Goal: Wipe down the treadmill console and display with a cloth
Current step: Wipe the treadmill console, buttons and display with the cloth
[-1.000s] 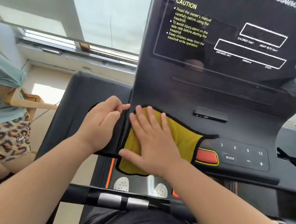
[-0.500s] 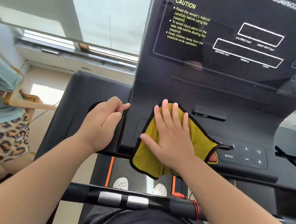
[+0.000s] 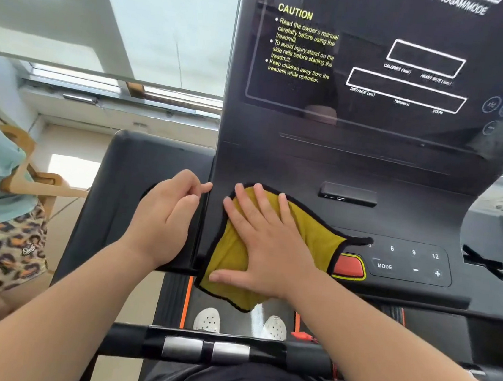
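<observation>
Black treadmill console (image 3: 395, 224) — yellow cloth (image 3: 311, 227) spread flat on it.

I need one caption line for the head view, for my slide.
Right hand presses yellow cloth flat on treadmill console; left hand braces beside it.

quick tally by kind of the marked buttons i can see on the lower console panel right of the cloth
Red button: 1
Number buttons, fully in view, 6, 9, 12: 3
MODE button: 1
Minus and plus: 2
Total: 7, with another partly under the yellow cloth.
</observation>
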`<state>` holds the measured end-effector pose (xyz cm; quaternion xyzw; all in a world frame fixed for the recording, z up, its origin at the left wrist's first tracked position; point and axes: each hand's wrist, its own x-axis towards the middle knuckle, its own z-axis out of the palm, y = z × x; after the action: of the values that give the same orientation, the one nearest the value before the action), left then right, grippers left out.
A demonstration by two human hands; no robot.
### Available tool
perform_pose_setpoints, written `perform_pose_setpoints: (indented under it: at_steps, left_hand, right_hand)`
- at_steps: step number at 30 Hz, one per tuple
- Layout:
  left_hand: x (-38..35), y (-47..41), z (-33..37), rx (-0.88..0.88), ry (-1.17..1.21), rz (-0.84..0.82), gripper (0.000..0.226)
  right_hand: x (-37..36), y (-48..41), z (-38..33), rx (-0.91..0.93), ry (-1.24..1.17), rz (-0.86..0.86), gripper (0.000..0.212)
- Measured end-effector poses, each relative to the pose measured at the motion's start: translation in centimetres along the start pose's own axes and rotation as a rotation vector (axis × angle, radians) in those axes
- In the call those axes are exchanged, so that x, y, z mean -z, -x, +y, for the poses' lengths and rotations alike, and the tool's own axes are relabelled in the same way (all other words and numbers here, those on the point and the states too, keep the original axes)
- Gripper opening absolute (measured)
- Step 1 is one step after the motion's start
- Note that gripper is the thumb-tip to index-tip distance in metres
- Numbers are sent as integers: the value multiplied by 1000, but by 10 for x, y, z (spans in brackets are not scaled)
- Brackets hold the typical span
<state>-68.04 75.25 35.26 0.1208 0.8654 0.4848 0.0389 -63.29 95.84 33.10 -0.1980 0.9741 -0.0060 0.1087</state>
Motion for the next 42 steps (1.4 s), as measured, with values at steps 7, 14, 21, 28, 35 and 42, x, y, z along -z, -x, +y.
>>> perform_pose_setpoints:
  at_steps: [7,14,21,28,35,42]
  left_hand:
    - [2,0,-4,15,26,-20,19]
    - [1,0,-4,34,93,-21,18]
    - [4,-1,-6,105,178,-11,16]
    - [2,-1,-4,54,91,30,14]
    - [-4,2,-1,92,90,-58,17]
    - [5,5,-3,231,248,10,18]
  right_hand:
    - [30,-31,18,13,103,113,99]
    - [-12,21,-8,-305,-18,25,107]
    - [9,-31,-10,-302,-4,43,119]
    - [-11,15,-25,14,-24,61,89]
    - [-4,16,36,-350,38,85,100]
    - [7,-37,-1,-187,40,113,103]
